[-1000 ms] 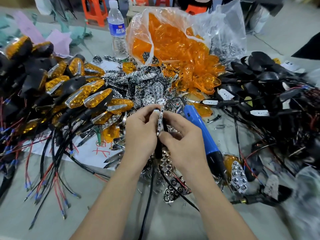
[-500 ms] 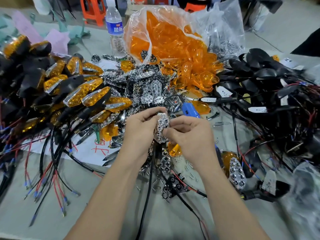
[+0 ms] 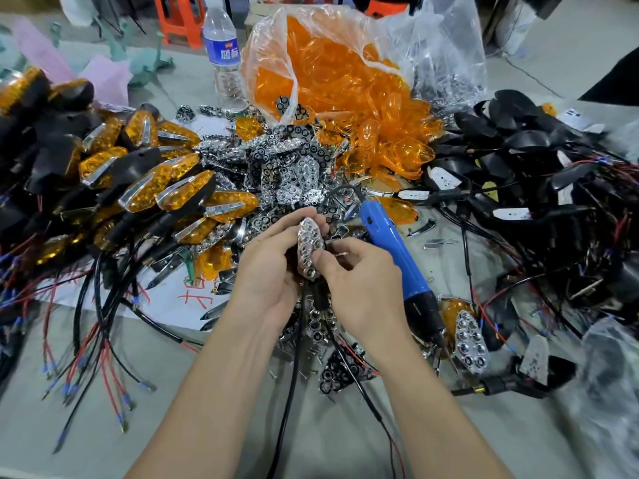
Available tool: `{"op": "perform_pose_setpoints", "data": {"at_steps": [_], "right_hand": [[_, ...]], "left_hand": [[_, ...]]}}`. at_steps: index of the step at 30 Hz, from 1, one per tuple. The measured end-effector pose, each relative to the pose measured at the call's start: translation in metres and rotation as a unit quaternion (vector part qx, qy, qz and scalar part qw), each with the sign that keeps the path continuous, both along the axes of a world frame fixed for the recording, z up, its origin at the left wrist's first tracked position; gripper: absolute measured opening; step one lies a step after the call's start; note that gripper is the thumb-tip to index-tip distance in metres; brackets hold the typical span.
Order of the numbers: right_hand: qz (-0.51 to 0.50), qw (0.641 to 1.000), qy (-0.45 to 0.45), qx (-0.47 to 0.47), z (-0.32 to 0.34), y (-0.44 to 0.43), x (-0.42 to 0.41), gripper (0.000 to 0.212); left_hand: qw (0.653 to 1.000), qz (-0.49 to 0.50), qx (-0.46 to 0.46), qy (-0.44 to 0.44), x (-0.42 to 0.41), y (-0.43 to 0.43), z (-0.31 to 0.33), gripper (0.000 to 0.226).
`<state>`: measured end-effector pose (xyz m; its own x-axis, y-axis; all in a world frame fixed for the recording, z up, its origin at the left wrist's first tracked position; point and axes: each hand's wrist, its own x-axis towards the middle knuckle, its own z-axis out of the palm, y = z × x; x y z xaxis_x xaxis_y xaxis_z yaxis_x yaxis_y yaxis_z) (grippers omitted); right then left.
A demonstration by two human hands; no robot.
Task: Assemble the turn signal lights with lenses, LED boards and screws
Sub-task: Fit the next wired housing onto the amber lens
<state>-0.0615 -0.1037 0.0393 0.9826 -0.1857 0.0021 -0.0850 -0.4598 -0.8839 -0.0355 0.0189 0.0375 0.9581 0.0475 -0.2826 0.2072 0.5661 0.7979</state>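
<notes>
My left hand (image 3: 268, 271) grips a turn signal housing whose chrome reflector (image 3: 308, 250) with several round cups faces up at mid-table. My right hand (image 3: 359, 281) pinches the reflector's right edge with thumb and fingers. The housing's black stem and cable (image 3: 294, 368) hang down between my wrists. A blue electric screwdriver (image 3: 390, 250) lies on the table just right of my right hand. Loose orange lenses (image 3: 345, 88) spill from a clear plastic bag at the back.
Finished orange-lensed signals (image 3: 145, 181) with red and black wires are piled at left. Black housings (image 3: 539, 160) with cables fill the right. Chrome reflectors (image 3: 294, 171) heap in the centre. A water bottle (image 3: 224, 57) stands behind. Another reflector (image 3: 471, 342) lies at right.
The reflector has turned from edge-on to face up in my hands. Both hands have stayed at the table's centre. The blue screwdriver has not moved.
</notes>
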Motion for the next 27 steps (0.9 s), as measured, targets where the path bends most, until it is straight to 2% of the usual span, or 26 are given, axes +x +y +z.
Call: {"op": "perform_pose_setpoints", "data": {"at_steps": [5, 8, 11, 14, 18, 21, 25, 27], "right_hand": [[-0.021, 0.999, -0.04, 0.02, -0.009, 0.004, -0.003, 0.002], [-0.027, 0.997, -0.044, 0.065, -0.009, 0.006, -0.004, 0.017], [-0.042, 0.993, -0.059, 0.091, -0.009, 0.006, -0.003, 0.031], [-0.061, 0.988, -0.066, 0.127, -0.01, 0.005, -0.003, 0.029], [-0.066, 0.983, -0.083, 0.153, -0.009, 0.006, -0.004, 0.022], [-0.049, 0.983, -0.063, 0.167, -0.01, 0.005, -0.002, 0.01], [-0.008, 0.986, -0.01, 0.166, -0.012, 0.007, -0.001, 0.019], [-0.019, 0.979, -0.002, 0.201, -0.011, 0.005, -0.001, 0.019]], "left_hand": [[0.999, 0.034, -0.016, 0.001, -0.003, -0.007, 0.001, 0.028], [0.999, 0.043, -0.007, -0.022, -0.006, -0.011, 0.002, 0.027], [0.999, 0.007, -0.015, -0.037, -0.011, -0.011, 0.003, 0.031], [0.996, -0.043, 0.029, -0.068, -0.01, -0.008, 0.007, 0.029], [0.994, -0.045, 0.043, -0.094, -0.007, -0.008, 0.011, 0.037], [0.993, -0.026, 0.036, -0.105, -0.004, -0.008, 0.009, 0.039], [0.995, -0.043, 0.023, -0.082, -0.006, -0.007, 0.006, 0.04], [0.994, -0.064, 0.033, -0.078, -0.008, -0.006, 0.005, 0.039]]}}
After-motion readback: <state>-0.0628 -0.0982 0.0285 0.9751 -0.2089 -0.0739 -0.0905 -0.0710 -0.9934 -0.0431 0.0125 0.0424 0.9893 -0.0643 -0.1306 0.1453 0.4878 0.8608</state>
